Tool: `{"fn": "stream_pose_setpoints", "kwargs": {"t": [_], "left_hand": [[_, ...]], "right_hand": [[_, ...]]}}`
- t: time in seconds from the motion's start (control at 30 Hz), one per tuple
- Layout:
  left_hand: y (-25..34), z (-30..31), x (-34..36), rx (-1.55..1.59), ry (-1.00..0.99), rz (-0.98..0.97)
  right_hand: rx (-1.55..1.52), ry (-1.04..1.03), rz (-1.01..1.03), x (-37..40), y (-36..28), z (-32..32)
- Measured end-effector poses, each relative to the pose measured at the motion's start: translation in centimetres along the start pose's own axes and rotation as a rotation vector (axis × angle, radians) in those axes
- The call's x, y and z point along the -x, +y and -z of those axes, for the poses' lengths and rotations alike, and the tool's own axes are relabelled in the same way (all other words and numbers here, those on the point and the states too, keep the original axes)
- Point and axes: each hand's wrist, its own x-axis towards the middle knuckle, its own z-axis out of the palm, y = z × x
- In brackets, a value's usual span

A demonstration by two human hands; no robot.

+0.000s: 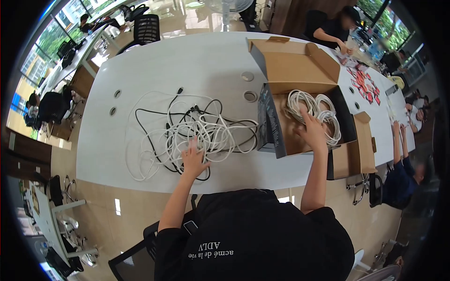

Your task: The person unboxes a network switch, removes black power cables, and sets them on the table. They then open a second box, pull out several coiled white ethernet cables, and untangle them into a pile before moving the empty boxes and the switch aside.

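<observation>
From my seat I see the tangled cables (209, 136), white and black, on the table (105, 154), just ahead of and under the left hand (192, 160) — its fingers spread, though I can't tell whether they pinch a strand. The shirt (276, 234) reads "acmé de la vie" and "ADLV". In the open cardboard box (297, 65) I have coiled white cables (334, 132); the right hand (312, 132), loosely open, reaches in beside them — any grip unclear.

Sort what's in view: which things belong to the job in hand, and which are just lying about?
In the job:
- tangled cables, under the left hand
- coiled cables, at the right hand
- open cardboard box, holding the coils

Lying about:
- small red items
- black mesh chair
</observation>
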Motion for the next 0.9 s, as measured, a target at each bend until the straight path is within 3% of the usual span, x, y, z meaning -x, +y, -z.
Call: {"fn": "stream_pose_setpoints", "kwargs": {"t": [0.03,0.13,0.17,0.23,0.33,0.37,0.47,0.5,0.6,0.7,0.8,0.83,0.9], "left_hand": [[0.5,1.3,-0.6,-0.065,0.156,-0.061],[1.1,5.3,-2.9,0.109,0.01,0.044],[1.1,7.0,-3.7,0.15,0.225,0.045],[0.8,14.2,-4.2,0.415,0.269,0.154],[1.6,21.9,-3.4,0.818,1.006,0.054],[0.0,23.6,-3.1,0.448,1.136,0.034],[-0.5,25.0,-3.5,0.126,0.81,0.197],[0.4,24.8,-3.1,0.242,0.426,0.432],[-1.8,23.2,-2.8,0.187,-0.091,0.262],[-3.4,25.2,-2.1,0.786,0.513,0.279],[-5.1,22.2,-4.5,0.727,0.69,0.331],[-2.9,23.6,-4.6,0.367,0.341,0.482],[-3.2,23.1,-4.2,0.351,0.624,0.221]], "right_hand": [[-0.019,0.106,0.011,0.1,-0.4,-0.1],[-0.088,0.057,-0.044,-0.8,0.4,-0.3],[-0.16,0.086,-0.043,-0.7,-0.4,0.5],[-0.205,0.216,-0.006,-0.6,0.0,-0.3],[-0.315,0.317,-0.001,-0.7,0.9,-1.0],[-0.367,0.339,-0.006,-0.9,0.9,-1.1],[-0.453,0.313,-0.021,-1.1,0.1,-0.1],[-0.439,0.34,0.024,-1.1,0.0,-0.1],[-0.43,0.314,0.052,-0.9,0.0,-0.1],[-0.427,0.286,0.043,-0.6,-0.1,0.0],[-0.433,0.271,0.02,-0.5,-0.3,0.4],[-0.446,0.271,0.01,-0.5,-0.3,0.5],[-0.398,0.399,0.05,-0.9,0.4,-0.4]]}}
